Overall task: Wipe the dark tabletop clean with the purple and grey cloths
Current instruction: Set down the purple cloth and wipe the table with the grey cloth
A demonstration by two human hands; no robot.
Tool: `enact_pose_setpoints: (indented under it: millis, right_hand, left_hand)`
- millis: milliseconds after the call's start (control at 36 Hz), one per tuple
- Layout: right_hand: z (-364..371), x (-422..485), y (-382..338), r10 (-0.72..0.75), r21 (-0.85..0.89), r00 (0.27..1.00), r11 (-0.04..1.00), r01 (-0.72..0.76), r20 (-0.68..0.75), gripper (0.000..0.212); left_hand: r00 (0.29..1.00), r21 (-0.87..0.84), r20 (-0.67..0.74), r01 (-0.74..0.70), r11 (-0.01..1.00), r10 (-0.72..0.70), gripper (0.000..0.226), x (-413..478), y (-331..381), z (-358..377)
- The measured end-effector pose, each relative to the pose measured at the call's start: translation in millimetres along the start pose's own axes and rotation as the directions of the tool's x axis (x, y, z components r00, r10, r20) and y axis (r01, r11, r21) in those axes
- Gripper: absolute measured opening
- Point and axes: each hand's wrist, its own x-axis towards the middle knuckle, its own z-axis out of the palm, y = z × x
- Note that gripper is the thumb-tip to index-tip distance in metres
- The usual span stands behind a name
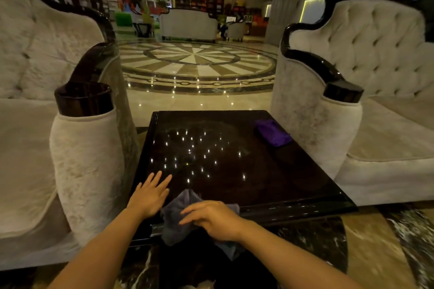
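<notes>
A glossy dark tabletop (234,171) stands between two armchairs and mirrors many small ceiling lights. Faint smears show near its far middle. A grey cloth (176,218) lies crumpled over the near edge, partly hanging off it. My right hand (213,219) rests on top of this cloth with fingers curled over it. My left hand (150,195) lies flat on the near left corner of the table, fingers spread, just left of the cloth. A folded purple cloth (273,132) sits alone at the far right edge.
A cream armchair (87,166) presses close to the table's left side and another cream armchair (314,129) to its right. Polished marble floor (197,63) with a round pattern stretches beyond. A dark marbled floor (305,253) lies below the near edge.
</notes>
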Motion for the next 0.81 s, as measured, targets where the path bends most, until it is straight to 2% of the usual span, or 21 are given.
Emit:
enact_pose_setpoints:
  millis: [139,278,417,500,583,694,750,806]
  right_hand:
    - [-37,-9,4,0.088,0.072,0.988,0.994,-0.080,-0.130,0.029]
    - [-82,-22,30,0.186,-0.009,0.943,0.981,-0.196,-0.275,0.032]
    - [-119,-46,82,0.289,-0.183,0.820,0.887,-0.423,-0.495,0.037]
    - [-136,-62,115,0.359,-0.230,0.751,0.801,-0.552,-0.554,0.040]
    - [-144,-74,140,0.423,-0.208,0.697,0.750,-0.628,-0.579,0.039]
    - [-142,-77,165,0.561,-0.186,0.605,0.628,-0.756,-0.565,0.042]
    - [-136,-75,176,0.659,-0.175,0.594,0.589,-0.789,-0.461,0.045]
    - [-128,-72,183,0.730,-0.228,0.612,0.568,-0.791,-0.304,0.048]
  left_hand:
    - [0.999,0.004,0.027,0.036,0.999,-0.036,0.049,0,5,-12]
    - [0.999,0.015,0.025,0.028,0.999,-0.028,0.052,3,19,-20]
    - [1.000,0.076,0.003,-0.004,0.997,0.004,0.055,8,31,-17]
    - [1.000,0.092,-0.015,-0.008,0.996,0.010,0.055,10,32,-12]
    - [1.000,0.097,-0.029,-0.002,0.995,0.005,0.056,11,29,-5]
    - [0.999,0.096,-0.050,-0.003,0.995,0.007,0.057,11,22,-1]
    - [0.998,0.096,-0.058,0.000,0.995,0.006,0.057,11,17,-1]
    - [0.998,0.105,-0.065,-0.003,0.994,0.010,0.058,9,11,-2]
